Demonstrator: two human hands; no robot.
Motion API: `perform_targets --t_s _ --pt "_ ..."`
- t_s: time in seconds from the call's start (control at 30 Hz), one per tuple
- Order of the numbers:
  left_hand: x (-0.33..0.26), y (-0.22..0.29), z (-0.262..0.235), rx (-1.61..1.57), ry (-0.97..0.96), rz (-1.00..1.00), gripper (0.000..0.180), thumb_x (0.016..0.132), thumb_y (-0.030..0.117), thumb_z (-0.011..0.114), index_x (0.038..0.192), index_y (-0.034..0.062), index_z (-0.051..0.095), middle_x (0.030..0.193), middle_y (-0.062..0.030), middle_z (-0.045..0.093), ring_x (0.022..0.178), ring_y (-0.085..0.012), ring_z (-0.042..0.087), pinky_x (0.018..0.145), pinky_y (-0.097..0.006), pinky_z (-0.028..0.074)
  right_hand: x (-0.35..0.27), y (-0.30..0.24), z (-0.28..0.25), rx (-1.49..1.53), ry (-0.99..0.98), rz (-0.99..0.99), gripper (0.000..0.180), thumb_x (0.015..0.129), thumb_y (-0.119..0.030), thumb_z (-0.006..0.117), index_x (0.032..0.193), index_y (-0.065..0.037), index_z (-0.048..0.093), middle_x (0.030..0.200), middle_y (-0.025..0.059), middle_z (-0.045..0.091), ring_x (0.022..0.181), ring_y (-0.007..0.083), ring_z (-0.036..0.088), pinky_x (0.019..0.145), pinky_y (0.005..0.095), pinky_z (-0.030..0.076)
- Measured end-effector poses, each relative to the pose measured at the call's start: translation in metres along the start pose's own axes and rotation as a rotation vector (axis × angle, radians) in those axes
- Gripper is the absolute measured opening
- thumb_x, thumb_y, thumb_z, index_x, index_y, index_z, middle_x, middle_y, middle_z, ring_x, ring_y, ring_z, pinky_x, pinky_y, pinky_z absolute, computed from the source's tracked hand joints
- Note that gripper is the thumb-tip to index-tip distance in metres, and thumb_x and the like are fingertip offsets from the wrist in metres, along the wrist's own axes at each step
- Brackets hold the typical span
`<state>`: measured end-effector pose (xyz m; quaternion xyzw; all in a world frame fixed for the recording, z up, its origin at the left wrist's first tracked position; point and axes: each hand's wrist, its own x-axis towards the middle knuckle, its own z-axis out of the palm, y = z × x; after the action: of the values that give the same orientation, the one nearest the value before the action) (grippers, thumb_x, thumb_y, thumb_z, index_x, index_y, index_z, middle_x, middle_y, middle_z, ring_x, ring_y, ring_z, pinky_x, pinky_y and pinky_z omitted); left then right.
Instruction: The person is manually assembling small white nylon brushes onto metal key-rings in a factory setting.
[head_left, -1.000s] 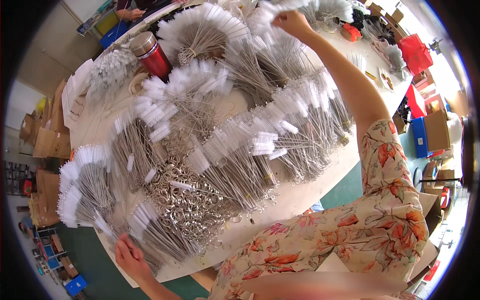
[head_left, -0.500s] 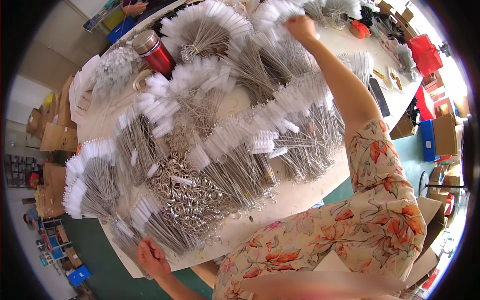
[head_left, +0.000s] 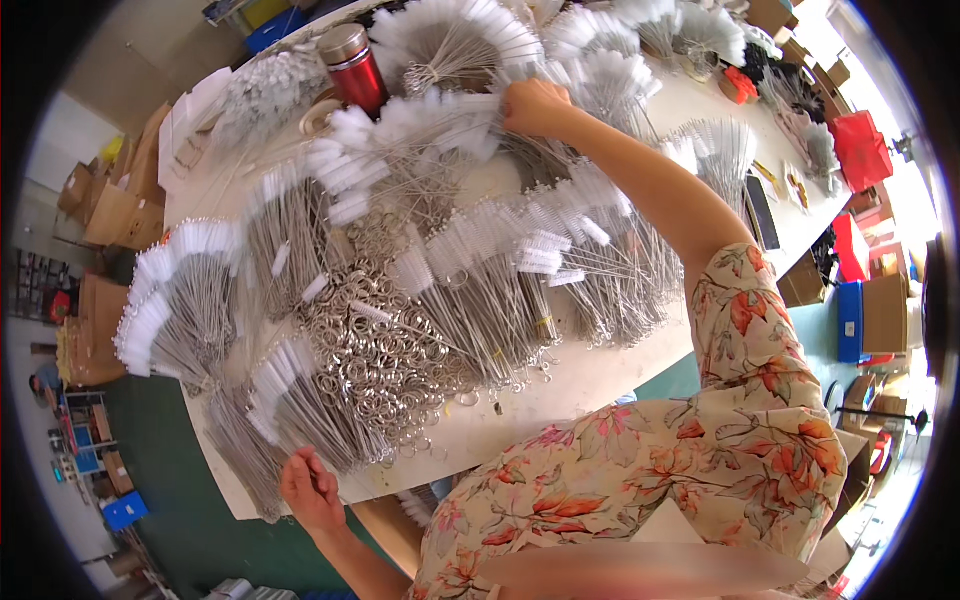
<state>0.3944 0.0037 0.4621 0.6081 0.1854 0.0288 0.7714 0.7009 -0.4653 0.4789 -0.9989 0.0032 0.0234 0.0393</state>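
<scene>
Wire-handled brushes with white bristle heads lie in bundles across the table. My right hand [head_left: 537,108] reaches far over them, its fingers closed among the white heads of a middle bunch of brushes [head_left: 430,125]. What it grips is hidden by the hand. My left hand [head_left: 312,487] is at the table's front left edge, fingers curled together. It is close to the looped ends of a near brush bundle [head_left: 315,405] and a bundle of wires [head_left: 243,460]; anything between its fingers is too small to tell. A heap of metal rings [head_left: 375,350] lies between the bundles.
A red flask with a metal lid [head_left: 353,72] stands at the back left among more brushes. At the right of the table [head_left: 590,385] are a dark flat object [head_left: 762,212] and pliers-like tools [head_left: 796,186]. Cardboard boxes [head_left: 887,315] and a blue bin [head_left: 850,322] stand beyond.
My right hand has moved left and nearer, from the far brush fan to the middle bunch. My left hand stays by the front left edge, fingers still curled. The whole view has shifted slightly.
</scene>
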Motion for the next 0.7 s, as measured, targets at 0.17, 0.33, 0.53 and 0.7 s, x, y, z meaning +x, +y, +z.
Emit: perform_targets --t_s 0.17,0.33,0.53,0.7 --pt "-0.023 -0.007 -0.026 -0.008 0.065 0.012 0.023 0.093 0.021 0.048 0.094 -0.0006 0.057 0.070 -0.0015 0.048 0.048 -0.0033 0.035 0.035 -0.016 0.025 0.021 0.018 0.006 0.195 -0.060 0.051 0.030 0.060 -0.027 0.069 0.085 -0.012 0.067 0.090 0.0116 0.065 0.088 0.0280 0.062 0.075 0.0416 0.048" --pt "-0.023 -0.025 -0.018 -0.099 0.171 0.078 0.024 0.093 0.021 0.049 0.093 -0.0007 0.058 0.070 -0.0003 0.046 0.048 -0.0043 0.033 0.040 -0.017 0.025 0.012 0.024 -0.022 0.163 0.008 -0.030 0.031 0.063 -0.032 0.069 0.084 -0.010 0.066 0.084 0.0113 0.065 0.081 0.0271 0.063 0.073 0.0362 0.049" --pt "-0.008 -0.015 0.046 0.101 -0.036 0.281 0.023 0.091 0.015 0.048 0.096 -0.0040 0.061 0.062 0.0036 0.042 0.049 -0.0008 0.030 0.042 -0.017 0.021 -0.073 -0.055 -0.084 0.659 0.492 -0.286 0.025 0.091 -0.022 0.047 0.089 -0.002 0.061 0.079 0.0084 0.061 0.074 0.0181 0.060 0.072 0.0307 0.048" --pt "-0.004 0.000 0.130 0.096 -0.256 0.593 0.023 0.090 0.006 0.048 0.109 -0.0022 0.056 0.068 -0.0008 0.051 0.047 -0.0038 0.043 0.041 -0.018 0.033 -0.173 -0.150 -0.046 1.521 -0.079 -0.677 0.025 0.096 -0.021 0.041 0.100 0.000 0.055 0.100 0.0055 0.054 0.099 0.0141 0.052 0.086 0.0324 0.050"
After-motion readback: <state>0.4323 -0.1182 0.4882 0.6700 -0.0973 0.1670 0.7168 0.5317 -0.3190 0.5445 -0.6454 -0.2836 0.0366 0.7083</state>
